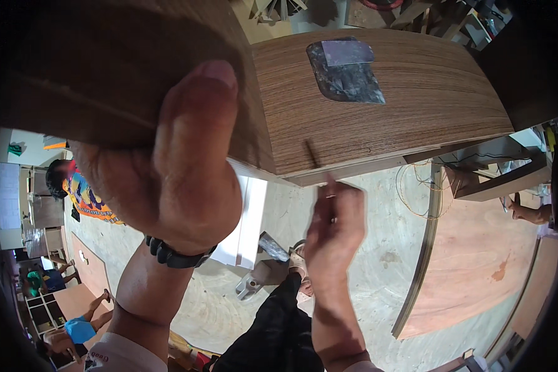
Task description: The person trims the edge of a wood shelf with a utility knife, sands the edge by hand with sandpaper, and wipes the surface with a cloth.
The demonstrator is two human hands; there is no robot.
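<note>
The left hand (180, 167) grips the veneered panel's (378, 111) left edge while the right hand (335, 226) pinches a thin pencil-like stick (311, 154) at its front edge, apparently mid-marking, a scraper (344, 71) lying on top.

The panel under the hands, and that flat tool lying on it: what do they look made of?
The panel looks like plywood or board faced with wood-grain veneer or laminate: fine straight brown grain, matte, with a paler core showing at its edge. The flat tool looks like a thin metal scraper blade, dull grey and smeared; whether with dried glue or paint is unclear.
</note>
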